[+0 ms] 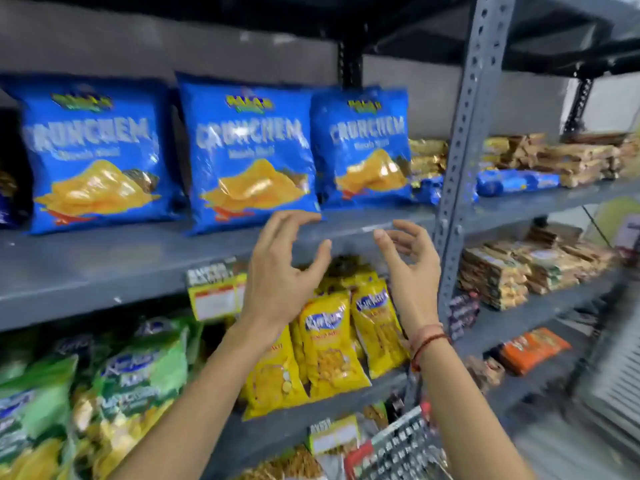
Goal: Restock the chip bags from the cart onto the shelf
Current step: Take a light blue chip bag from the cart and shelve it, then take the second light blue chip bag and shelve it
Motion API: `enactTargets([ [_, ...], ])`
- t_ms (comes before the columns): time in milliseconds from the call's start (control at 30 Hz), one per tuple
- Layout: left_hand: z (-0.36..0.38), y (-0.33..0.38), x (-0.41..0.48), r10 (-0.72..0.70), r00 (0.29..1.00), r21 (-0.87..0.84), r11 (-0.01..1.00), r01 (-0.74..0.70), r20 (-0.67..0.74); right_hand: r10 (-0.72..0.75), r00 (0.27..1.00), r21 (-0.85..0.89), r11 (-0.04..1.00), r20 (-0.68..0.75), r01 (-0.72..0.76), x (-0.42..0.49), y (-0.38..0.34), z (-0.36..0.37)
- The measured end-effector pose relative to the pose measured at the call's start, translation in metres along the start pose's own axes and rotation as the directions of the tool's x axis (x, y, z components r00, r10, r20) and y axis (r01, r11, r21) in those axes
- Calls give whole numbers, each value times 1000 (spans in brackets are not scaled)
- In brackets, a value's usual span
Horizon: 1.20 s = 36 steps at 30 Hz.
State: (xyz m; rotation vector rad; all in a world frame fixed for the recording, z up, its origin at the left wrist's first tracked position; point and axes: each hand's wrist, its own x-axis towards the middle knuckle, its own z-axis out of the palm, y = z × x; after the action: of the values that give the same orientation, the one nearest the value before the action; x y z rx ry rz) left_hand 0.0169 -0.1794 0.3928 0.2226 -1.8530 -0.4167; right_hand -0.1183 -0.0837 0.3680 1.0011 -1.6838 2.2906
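Three blue chip bags stand upright in a row on the grey metal shelf [104, 268]: a left bag [93, 154], a middle bag [246, 150] and a right bag [363, 143]. My left hand [280, 271] is raised in front of the shelf edge, fingers spread, fingertips just below the middle bag's bottom right corner. My right hand [408, 265] is beside it, below the right bag, fingers curled apart. Neither hand holds anything. A wire cart's basket corner [401, 445] shows at the bottom.
Yellow snack bags [329, 344] and green bags [138, 379] fill the shelf below. A perforated grey upright post [464, 140] stands right of the blue bags. Biscuit packs [554, 161] lie on the neighbouring shelves. Price tags [214, 299] hang at the shelf edge.
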Motion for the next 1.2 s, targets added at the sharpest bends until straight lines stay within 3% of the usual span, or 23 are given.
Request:
enactTargets([
  [167, 87, 12, -93, -98, 932, -134, 979, 153, 349, 206, 966, -139, 964, -157, -228, -71, 68, -94],
  [233, 121, 12, -136, -166, 838, -121, 957, 265, 520, 323, 916, -186, 910, -239, -370, -107, 100, -134],
  [333, 165, 14, -203, -216, 634, -51, 926, 374, 743, 468, 802, -239, 786, -372, -570, -169, 145, -194],
  [400, 191, 16, -249, -206, 487, -6, 918, 397, 849, 565, 684, -244, 660, -462, -710, -214, 172, -232],
  [567, 245, 22, -353, -194, 76, 144, 891, 430, 978, 705, 284, -125, 269, -650, -955, -329, 217, -313],
  [700, 281, 23, -428, -190, -289, 289, 890, 353, 938, 722, -23, 21, -12, -692, -1000, -399, 242, -352],
  [800, 304, 16, -475, -226, -440, 371, 887, 276, 869, 715, -169, 124, -115, -678, -986, -426, 264, -367],
  [900, 326, 10, -513, -251, -516, 453, 835, 312, 819, 720, -210, 196, -104, -662, -975, -442, 288, -376],
  [1000, 344, 7, -547, -272, -515, 470, 830, 302, 813, 721, -144, 153, -52, -678, -987, -455, 312, -386],
  [1067, 352, 5, -565, -278, -526, 489, 813, 316, 804, 727, -157, 202, -25, -669, -979, -457, 327, -392],
  [1200, 359, 0, -591, -213, -583, 534, 711, 458, 784, 768, -114, 270, 79, -630, -960, -458, 349, -402],
])
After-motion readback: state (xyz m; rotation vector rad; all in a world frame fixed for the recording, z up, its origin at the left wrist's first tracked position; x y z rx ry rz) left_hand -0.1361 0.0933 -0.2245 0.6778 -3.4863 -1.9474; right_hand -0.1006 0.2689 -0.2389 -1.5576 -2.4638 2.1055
